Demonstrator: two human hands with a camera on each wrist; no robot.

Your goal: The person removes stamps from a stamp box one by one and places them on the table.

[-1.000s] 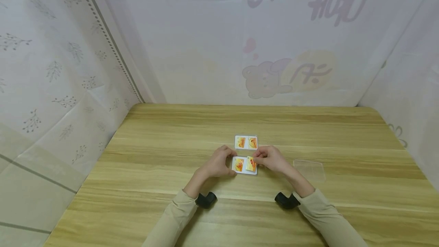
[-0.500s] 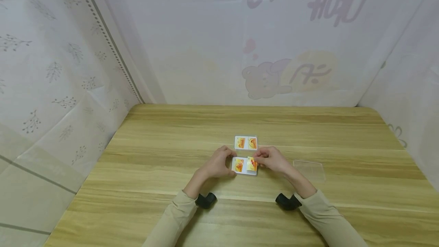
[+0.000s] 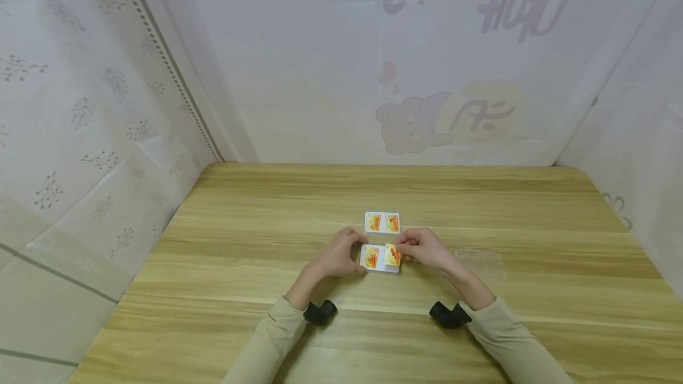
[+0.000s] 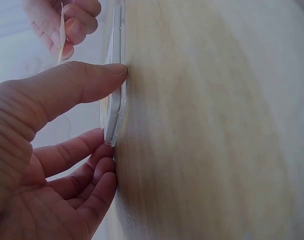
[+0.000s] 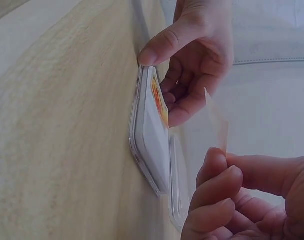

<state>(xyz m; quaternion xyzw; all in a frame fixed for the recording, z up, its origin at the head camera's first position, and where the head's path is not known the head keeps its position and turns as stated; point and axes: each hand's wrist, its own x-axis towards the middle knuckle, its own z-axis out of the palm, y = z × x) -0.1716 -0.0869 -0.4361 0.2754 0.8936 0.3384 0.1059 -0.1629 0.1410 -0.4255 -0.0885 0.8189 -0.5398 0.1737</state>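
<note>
In the head view my left hand (image 3: pixel 340 252) holds a flat white case with a clear rim (image 3: pixel 380 265) by its left end on the table. The left wrist view shows the thumb on its near edge and fingers at its far edge. A yellow-orange picture (image 3: pixel 372 257) lies on the case's left half. My right hand (image 3: pixel 424 249) pinches a small, thin yellow-orange picture paper (image 3: pixel 392 255) between thumb and index finger, over the case's right half. In the right wrist view this paper (image 5: pixel 218 122) stands apart from the white face and bends slightly.
Just beyond, a second white case (image 3: pixel 382 230) with two yellow-orange pictures lies on the wooden table (image 3: pixel 256 218). A clear plastic cover (image 3: pixel 482 265) lies to the right, partly behind the right forearm. Patterned cloth walls (image 3: pixel 320 64) stand behind and at the sides.
The paper in my right hand has turned from slightly tilted to squarer with the case and shifted a little rightward. My left hand and the cases have stayed in place.
</note>
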